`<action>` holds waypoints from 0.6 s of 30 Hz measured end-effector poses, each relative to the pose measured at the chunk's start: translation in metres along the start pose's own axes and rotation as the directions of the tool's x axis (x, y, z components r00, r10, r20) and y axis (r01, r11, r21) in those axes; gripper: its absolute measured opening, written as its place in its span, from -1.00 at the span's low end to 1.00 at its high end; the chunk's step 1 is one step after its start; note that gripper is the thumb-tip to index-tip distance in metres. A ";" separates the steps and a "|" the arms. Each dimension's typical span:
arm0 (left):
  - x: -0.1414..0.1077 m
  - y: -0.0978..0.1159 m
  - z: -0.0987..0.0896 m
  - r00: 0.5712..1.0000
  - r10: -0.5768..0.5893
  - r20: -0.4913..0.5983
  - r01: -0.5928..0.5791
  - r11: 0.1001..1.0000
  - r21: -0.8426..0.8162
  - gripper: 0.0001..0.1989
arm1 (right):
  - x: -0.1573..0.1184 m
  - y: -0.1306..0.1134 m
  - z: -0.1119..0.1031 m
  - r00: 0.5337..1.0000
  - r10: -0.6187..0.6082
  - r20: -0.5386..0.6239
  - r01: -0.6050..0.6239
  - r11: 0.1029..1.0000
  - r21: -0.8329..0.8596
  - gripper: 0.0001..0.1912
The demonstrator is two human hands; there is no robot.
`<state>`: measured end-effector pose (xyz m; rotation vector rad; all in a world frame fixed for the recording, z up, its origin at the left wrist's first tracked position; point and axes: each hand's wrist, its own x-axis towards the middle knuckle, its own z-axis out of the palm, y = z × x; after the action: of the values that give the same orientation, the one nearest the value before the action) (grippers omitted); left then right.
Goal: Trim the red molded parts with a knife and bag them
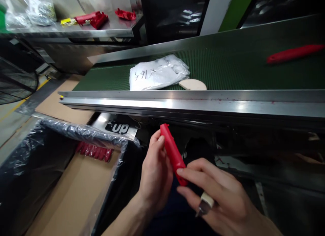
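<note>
Left hand (155, 168): was curled round a red piece (172, 149), in front of the conveyor (236, 70).
Right hand (223, 192): was half closed on a small blade (205, 205), fingertip against the piece's lower end.
Metal rail (177, 103): stood between the hands and a plastic bag (157, 73), pale disc (193, 84) and blurred red bar (294, 54).
Lined box (83, 132): lay to the left, a red bundle (95, 151) inside.
Bench (111, 33): bore more red parts (93, 19).

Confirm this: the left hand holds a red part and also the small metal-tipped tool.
Not quite: the small metal-tipped tool is in the right hand, as the head view shows. The left hand does hold a red part.
</note>
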<state>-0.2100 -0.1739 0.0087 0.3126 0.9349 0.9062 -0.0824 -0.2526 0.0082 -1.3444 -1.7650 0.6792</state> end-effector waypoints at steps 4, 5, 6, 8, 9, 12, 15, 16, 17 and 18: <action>0.007 0.009 -0.001 0.995 0.036 0.098 -0.035 0.999 -0.013 -0.62 | -0.002 0.013 -0.004 0.974 0.005 -0.225 -0.022 0.997 -0.072 -0.71; 0.008 0.011 -0.003 0.992 0.044 0.116 -0.047 0.999 0.024 -0.60 | -0.002 0.016 -0.007 0.962 0.025 -0.274 -0.051 0.995 -0.088 -0.72; 0.009 0.014 -0.005 0.990 0.051 0.134 -0.061 0.996 0.068 -0.60 | -0.003 0.019 -0.011 0.947 0.056 -0.316 -0.091 0.991 -0.098 -0.74; 0.010 0.018 -0.008 0.982 0.080 0.174 -0.108 0.982 0.153 -0.66 | -0.005 0.024 -0.017 0.912 0.162 -0.378 -0.200 0.978 -0.065 -0.78; 0.011 0.020 -0.008 0.975 0.093 0.203 -0.131 0.973 0.187 -0.71 | -0.006 0.028 -0.020 0.891 0.231 -0.390 -0.255 0.967 -0.010 -0.80; 0.014 0.025 -0.004 0.955 0.090 0.283 -0.168 0.949 0.267 -0.81 | -0.008 0.039 -0.025 0.838 0.414 -0.356 -0.327 0.902 0.281 -0.79; 0.019 0.027 0.005 0.949 0.039 0.314 -0.142 0.939 0.313 -0.84 | -0.006 0.047 -0.027 0.796 0.512 -0.323 -0.291 0.792 0.537 -0.79; 0.020 0.028 0.008 0.948 0.026 0.318 -0.133 0.938 0.320 -0.85 | -0.005 0.048 -0.028 0.774 0.544 -0.325 -0.286 0.757 0.588 -0.79; 0.022 0.028 0.011 0.945 0.016 0.328 -0.127 0.938 0.322 -0.85 | -0.004 0.048 -0.030 0.751 0.572 -0.329 -0.283 0.729 0.623 -0.80; 0.023 0.028 0.015 0.941 0.008 0.339 -0.124 0.939 0.322 -0.84 | -0.003 0.048 -0.031 0.733 0.593 -0.333 -0.280 0.709 0.647 -0.80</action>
<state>-0.2069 -0.1371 0.0208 0.7758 0.7636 0.7200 -0.0303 -0.2432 -0.0141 -1.3705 -0.6878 0.9063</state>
